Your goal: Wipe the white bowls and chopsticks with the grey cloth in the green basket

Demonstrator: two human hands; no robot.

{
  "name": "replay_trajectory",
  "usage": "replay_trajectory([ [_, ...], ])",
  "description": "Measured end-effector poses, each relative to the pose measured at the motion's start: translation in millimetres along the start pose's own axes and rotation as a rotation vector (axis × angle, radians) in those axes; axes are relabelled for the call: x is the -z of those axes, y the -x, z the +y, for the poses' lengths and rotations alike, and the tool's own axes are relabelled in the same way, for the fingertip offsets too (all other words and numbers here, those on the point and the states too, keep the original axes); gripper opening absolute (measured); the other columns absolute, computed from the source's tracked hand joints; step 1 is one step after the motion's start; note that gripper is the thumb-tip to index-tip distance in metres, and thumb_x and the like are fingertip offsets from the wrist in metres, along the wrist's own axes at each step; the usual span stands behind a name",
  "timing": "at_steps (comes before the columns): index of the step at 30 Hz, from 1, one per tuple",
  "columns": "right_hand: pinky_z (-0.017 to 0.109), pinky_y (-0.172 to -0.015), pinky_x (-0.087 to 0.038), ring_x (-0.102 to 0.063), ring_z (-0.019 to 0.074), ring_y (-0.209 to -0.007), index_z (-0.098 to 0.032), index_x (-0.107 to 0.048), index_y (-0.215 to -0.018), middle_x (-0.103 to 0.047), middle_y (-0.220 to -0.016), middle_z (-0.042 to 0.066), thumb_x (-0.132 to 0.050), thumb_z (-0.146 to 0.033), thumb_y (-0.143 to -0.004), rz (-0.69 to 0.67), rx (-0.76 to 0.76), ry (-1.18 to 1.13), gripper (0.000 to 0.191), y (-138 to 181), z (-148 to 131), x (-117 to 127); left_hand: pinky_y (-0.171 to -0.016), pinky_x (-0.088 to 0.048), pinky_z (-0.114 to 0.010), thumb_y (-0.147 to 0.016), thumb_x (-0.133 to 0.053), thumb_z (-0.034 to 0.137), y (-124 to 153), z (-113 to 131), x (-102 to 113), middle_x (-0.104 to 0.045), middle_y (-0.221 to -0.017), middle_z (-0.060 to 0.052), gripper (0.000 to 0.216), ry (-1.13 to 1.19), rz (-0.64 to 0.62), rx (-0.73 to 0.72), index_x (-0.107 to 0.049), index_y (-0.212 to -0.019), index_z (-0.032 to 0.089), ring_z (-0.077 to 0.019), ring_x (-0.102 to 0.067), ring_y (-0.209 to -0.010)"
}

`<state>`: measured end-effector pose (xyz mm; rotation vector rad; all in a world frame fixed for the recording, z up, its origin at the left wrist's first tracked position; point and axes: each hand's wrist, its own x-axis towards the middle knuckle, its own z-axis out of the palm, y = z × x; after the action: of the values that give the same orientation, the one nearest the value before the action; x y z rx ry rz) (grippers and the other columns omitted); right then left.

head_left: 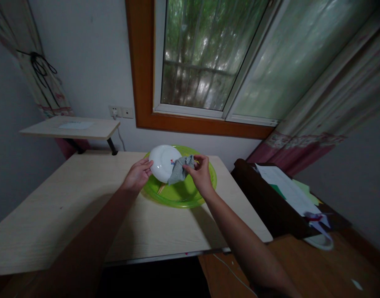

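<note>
White and glossy, the dish (161, 162) is held tilted over the green basin (183, 203), its curved face with a small red and blue mark turned toward the view. The left hand (138, 174) grips it at the left edge: the thumb lies along the near face by the rim, and the other fingers are bent, partly hidden at the edge, so the dish sits between thumb and fingers. The right hand (202, 176) pinches a grey cloth (179, 170) between thumb and bent fingers; the cloth spreads leftward from the fingertips and covers the dish's lower right part, seemingly touching it, though the dim light makes contact hard to judge. The right fingers themselves are to the right of the dish, with the cloth between. A thin yellow bit, too small to identify, shows by those fingertips. Below the dish, light brown sticks (161, 188) lie in the basin, which stands on the pale table (165, 231). At the table's far left is a raised shelf (47, 126) bearing a paper (76, 125); beyond the basin is the window (208, 62)
</note>
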<state>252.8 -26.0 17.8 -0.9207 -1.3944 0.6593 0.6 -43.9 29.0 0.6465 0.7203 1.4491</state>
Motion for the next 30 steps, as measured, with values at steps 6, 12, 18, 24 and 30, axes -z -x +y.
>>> replay_trajectory([
  [6,0.043,-0.102,-0.057,-0.071,0.0231,-0.111,-0.026,-0.072,-0.115,-0.077,-0.116,0.007,-0.066,-0.021,-0.095,-0.44,0.402,0.224,0.021,13.9,-26.5,-16.6,-0.085,-0.061,-0.024,-0.084,-0.073,0.007,-0.7,-5.0,4.4,-0.079,-0.111,-0.015,0.025,-0.05,-0.105,0.019,-0.077,-0.108,0.01,-0.021,-0.076,-0.098],
  [12,0.047,-0.105,-0.054,-0.065,0.0246,-0.121,-0.029,-0.072,-0.129,-0.073,-0.132,0.009,-0.061,-0.014,-0.1,-0.642,0.742,0.452,0.034,15.3,-30.6,-29.0,-0.077,-0.06,-0.024,-0.082,-0.076,0.007,-0.6,-4.6,6.4,-0.079,-0.102,-0.014,0.03,-0.093,-0.163,0.082,-0.076,-0.112,0.01,-0.0193,-0.075,-0.086],
  [18,0.044,-0.103,-0.054,-0.062,0.0272,-0.118,-0.025,-0.073,-0.129,-0.065,-0.129,0.013,-0.064,-0.015,-0.097,-0.406,0.593,0.569,0.035,-6.4,-20.5,-31.8,-0.085,-0.06,-0.027,-0.081,-0.076,0.006,0.2,-2.0,5.2,-0.08,-0.105,-0.015,0.037,-0.133,-0.166,0.13,-0.076,-0.117,0.009,-0.0204,-0.075,-0.09],
  [24,0.046,-0.102,-0.054,-0.061,0.0275,-0.111,-0.02,-0.06,-0.135,-0.061,-0.119,0.013,-0.062,-0.013,-0.092,-0.244,0.408,0.482,0.044,-10.4,-18.5,-31.4,-0.086,-0.061,-0.032,-0.08,-0.078,0.005,0.7,-0.6,2.1,-0.08,-0.103,-0.016,0.05,-0.16,-0.165,0.206,-0.073,-0.129,0.011,-0.0251,-0.077,-0.092],
  [30,0.048,-0.105,-0.054,-0.06,0.0284,-0.114,-0.023,-0.068,-0.108,-0.06,-0.116,0.011,-0.064,-0.014,-0.091,-0.253,0.399,0.46,0.019,-5.2,-20.3,-18.8,-0.083,-0.061,-0.032,-0.078,-0.081,0.009,-3.3,-2.2,-7.2,-0.079,-0.101,-0.018,0.033,-0.262,-0.242,0.243,-0.079,-0.111,0.009,-0.0223,-0.075,-0.085],
])
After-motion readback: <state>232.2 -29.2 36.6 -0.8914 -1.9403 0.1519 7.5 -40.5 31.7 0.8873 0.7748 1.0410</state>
